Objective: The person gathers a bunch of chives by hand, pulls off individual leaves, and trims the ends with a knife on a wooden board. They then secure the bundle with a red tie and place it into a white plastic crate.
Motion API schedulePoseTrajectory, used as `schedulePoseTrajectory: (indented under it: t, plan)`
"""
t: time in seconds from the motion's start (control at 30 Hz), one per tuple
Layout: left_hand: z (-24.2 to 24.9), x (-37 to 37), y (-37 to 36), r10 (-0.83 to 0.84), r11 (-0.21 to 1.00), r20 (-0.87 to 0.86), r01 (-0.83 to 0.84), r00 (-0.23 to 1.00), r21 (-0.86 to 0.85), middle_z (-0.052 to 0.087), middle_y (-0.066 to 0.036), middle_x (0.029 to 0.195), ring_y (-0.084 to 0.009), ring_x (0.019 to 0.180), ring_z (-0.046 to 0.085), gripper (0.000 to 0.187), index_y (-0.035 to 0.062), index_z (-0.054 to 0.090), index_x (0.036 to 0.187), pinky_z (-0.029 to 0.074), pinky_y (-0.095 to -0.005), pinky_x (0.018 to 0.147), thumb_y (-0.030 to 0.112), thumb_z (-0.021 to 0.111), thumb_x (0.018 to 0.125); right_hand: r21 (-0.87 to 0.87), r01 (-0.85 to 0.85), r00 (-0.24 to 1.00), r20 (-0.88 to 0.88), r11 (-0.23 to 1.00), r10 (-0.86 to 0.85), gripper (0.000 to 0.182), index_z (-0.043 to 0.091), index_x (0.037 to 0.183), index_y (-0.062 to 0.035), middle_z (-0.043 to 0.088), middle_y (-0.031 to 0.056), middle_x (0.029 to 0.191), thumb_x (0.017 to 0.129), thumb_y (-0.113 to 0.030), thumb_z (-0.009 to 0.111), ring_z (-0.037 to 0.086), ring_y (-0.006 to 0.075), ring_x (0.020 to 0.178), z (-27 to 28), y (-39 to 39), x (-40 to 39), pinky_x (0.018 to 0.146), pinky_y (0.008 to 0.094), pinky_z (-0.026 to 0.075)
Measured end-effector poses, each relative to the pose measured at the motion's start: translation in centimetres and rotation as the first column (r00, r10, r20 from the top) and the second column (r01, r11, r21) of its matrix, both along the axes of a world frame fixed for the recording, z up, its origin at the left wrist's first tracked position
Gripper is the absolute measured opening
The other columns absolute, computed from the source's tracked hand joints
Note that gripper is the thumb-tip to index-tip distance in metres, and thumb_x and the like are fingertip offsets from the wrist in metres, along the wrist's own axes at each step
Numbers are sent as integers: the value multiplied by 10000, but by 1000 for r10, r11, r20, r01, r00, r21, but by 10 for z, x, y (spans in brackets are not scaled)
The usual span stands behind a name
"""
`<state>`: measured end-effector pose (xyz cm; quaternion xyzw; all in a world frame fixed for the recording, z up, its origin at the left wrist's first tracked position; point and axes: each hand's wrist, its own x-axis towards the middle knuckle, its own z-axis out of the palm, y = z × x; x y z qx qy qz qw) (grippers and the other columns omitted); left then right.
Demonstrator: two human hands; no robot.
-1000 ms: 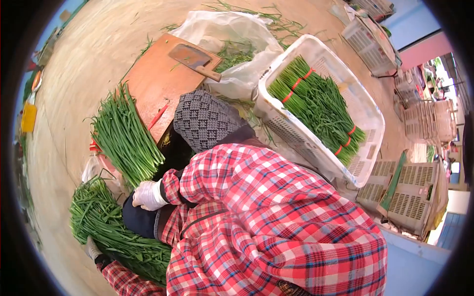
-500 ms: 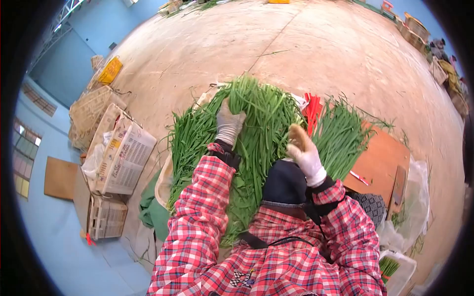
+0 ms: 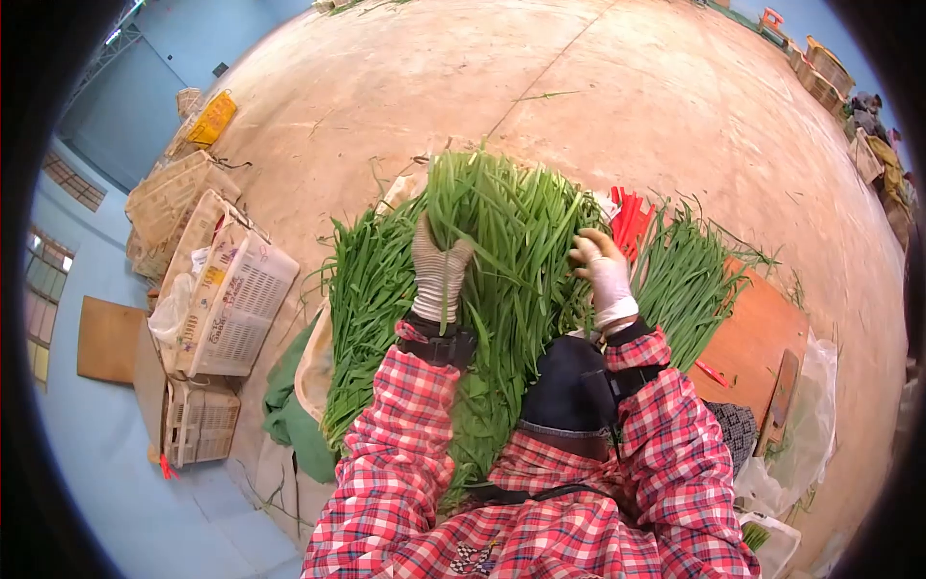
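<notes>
My left hand, in a glove with a striped cuff, is closed round a bunch of long flat green leaves that look like garlic chives. The leaves hang down over a larger heap of the same greens. My right hand, in a pale glove with yellowish fingertips, is at the right edge of the heap. Its fingers are apart and hold nothing that I can make out. Red strips lie just beyond it. A separate pile of chives lies to its right.
An orange-brown board bears a red pen-like item and a dark flat bar. Clear plastic lies beside it. White crates and a yellow crate stand at left. A green cloth lies by the heap.
The bunch in my left hand has shifted slightly left and fans out more. My right hand has moved up and right, its fingers turning toward the heap. The whole view has shifted slightly.
</notes>
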<state>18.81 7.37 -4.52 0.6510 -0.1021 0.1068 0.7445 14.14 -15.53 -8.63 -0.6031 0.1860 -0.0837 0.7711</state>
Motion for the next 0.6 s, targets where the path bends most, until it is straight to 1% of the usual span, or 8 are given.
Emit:
schedulePoseTrajectory:
  t: [0.07, 0.13, 0.23, 0.33, 0.37, 0.47, 0.5, 0.6]
  plan:
    - [-2, 0, 0, -22, 999, 32, 22, 999, -27, 588, -77, 1100, -162, 934, 583, 577, -20, 447, 1301, 505, -288, 840, 34, 685, 778, -158, -36, 999, -2, 987, 36, 400, 555, 1259, -24, 657, 90, 1101, 897, -176, 631, 622, 146, 946, 7, 10, 5, 789, 260, 494]
    - [6, -6, 0, -5, 1000, 16, 5, 1000, -21, 587, -76, 1103, -162, 934, 583, 581, -21, 444, 1306, 505, -288, 844, 32, 681, 779, -151, 61, 983, 178, 987, -34, 433, 537, 1273, 5, 641, 129, 1174, 894, -179, 638, 610, 200, 1053, 0, 14, 20, 906, 299, 477]
    - [11, -10, 1, -13, 1000, 66, 12, 998, 12, 592, -81, 1104, -169, 938, 589, 587, -26, 440, 1309, 504, -301, 853, 18, 662, 767, -255, 41, 977, 213, 966, 15, 543, 457, 1352, 17, 558, 184, 1299, 892, -197, 652, 532, 238, 1201, 13, 18, 26, 1013, 321, 411]
    - [6, -13, -2, -1, 984, 119, -21, 993, 180, 612, -91, 1075, -189, 950, 605, 556, 1, 476, 1259, 504, -316, 857, 41, 690, 748, 2, -120, 972, 203, 993, 117, 682, 331, 1446, -13, 423, 235, 1418, 893, -240, 661, 422, 269, 1314, 56, 27, 13, 1083, 333, 331]
    - [4, -14, -5, 2, 967, 137, -37, 991, 253, 618, -92, 1062, -192, 951, 608, 541, 7, 485, 1243, 505, -319, 855, 52, 697, 747, 67, -244, 939, 267, 967, 218, 847, 164, 1508, -47, 311, 263, 1479, 885, -311, 673, 340, 281, 1369, 42, 19, 20, 1122, 347, 263]
    - [20, -32, -25, -18, 811, 224, -117, 974, 573, 639, -168, 993, -292, 918, 643, 582, 17, 488, 1212, 525, -354, 815, 115, 765, 710, 218, -394, 837, 487, 893, 250, 950, 103, 1512, -33, 332, 218, 1477, 857, -385, 695, 367, 275, 1345, 32, 18, 13, 1118, 361, 269]
    - [12, -35, -37, -39, 782, 285, -148, 958, 606, 631, -180, 997, -325, 912, 633, 627, 22, 486, 1222, 520, -375, 815, 108, 778, 673, 244, -457, 822, 483, 856, 301, 1033, 97, 1509, -39, 389, 153, 1435, 802, -423, 744, 414, 256, 1296, 42, 15, 3, 1090, 373, 322]
    - [4, -46, -56, -84, 639, 386, -247, 919, 728, 600, -187, 1037, -369, 925, 596, 731, 27, 473, 1251, 493, -420, 823, 105, 795, 600, 317, -479, 825, 482, 819, 296, 1011, 144, 1511, -103, 454, 102, 1361, 776, -395, 775, 463, 233, 1234, 40, 9, -14, 1049, 377, 381]
